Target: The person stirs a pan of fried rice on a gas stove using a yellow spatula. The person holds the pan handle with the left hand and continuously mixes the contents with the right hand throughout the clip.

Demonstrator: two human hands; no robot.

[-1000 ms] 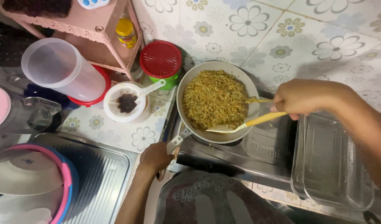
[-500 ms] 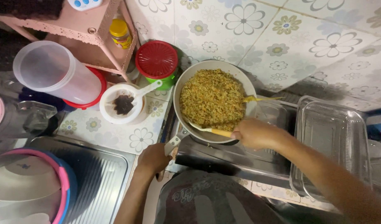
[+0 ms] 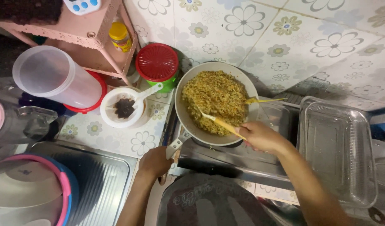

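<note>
A: Pan [image 3: 217,104] was seen on the stove [image 3: 242,161], filled with yellow-brown noodles [image 3: 215,100]; its handle [image 3: 175,146] was gripped by the left hand [image 3: 155,162], fingers closed around it.

B: And a yellow utensil [image 3: 222,123] was held shut in the right hand [image 3: 261,136], its tip sunk into the noodles. A second yellow utensil [image 3: 261,100] was left resting on the far rim.

A: Crowding was noted on the left: a white bowl [image 3: 121,109] with dark powder and a scoop, a red-lidded green tub [image 3: 158,65] touching the pan's edge, a clear jug [image 3: 54,77] tilted beyond.

B: On the right, a clear glass dish [image 3: 339,155] was set just beside the stove. Open room was found only toward the steel sink [image 3: 96,188], near the front edge.
</note>
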